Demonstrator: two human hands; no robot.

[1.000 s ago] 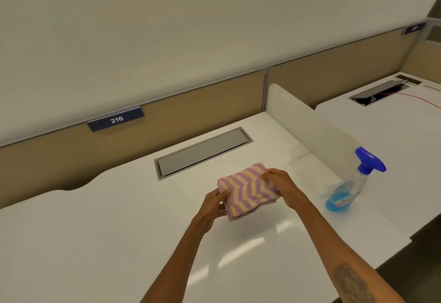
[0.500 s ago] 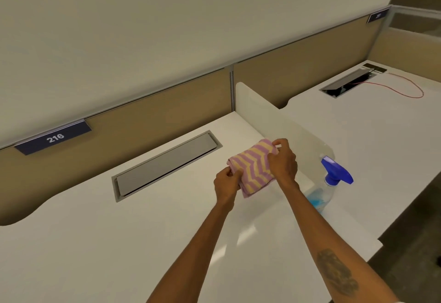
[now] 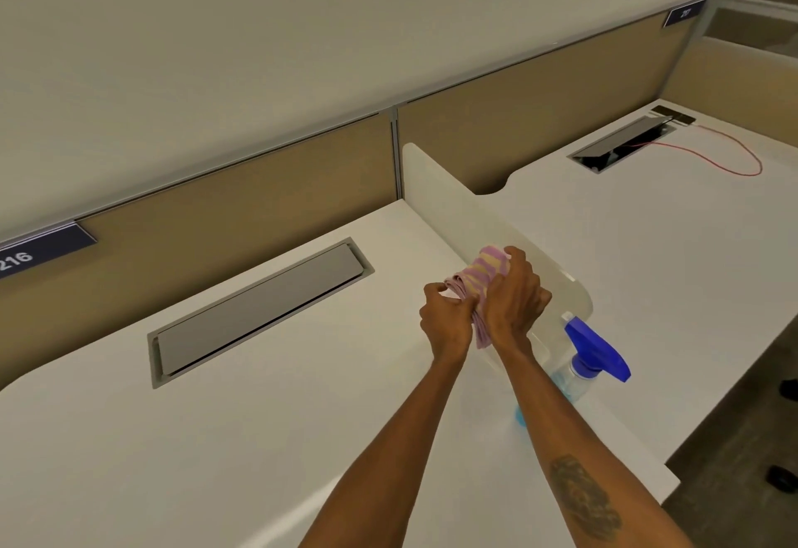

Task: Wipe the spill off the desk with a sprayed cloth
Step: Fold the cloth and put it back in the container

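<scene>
A pink and yellow striped cloth (image 3: 487, 270) is bunched up between both hands, held above the white desk (image 3: 267, 418) near the low divider. My left hand (image 3: 444, 320) pinches its near left edge. My right hand (image 3: 514, 299) wraps over its right side and hides much of it. A clear spray bottle (image 3: 593, 353) with a blue trigger head and blue liquid stands on the desk just right of my right forearm, which covers part of its base. No spill is visible on the desk surface.
A grey cable hatch (image 3: 259, 310) is set into the desk to the left of the hands. A low white divider (image 3: 449, 202) separates this desk from the neighbouring desk (image 3: 647, 253), which has an open hatch (image 3: 622, 148) and a red cable (image 3: 734, 163). Tan partition panels run along the back.
The cloth has gone from a flat fold held by both hands to a tighter bunch, lifted and shifted toward the divider. The camera view has swung to the right.
</scene>
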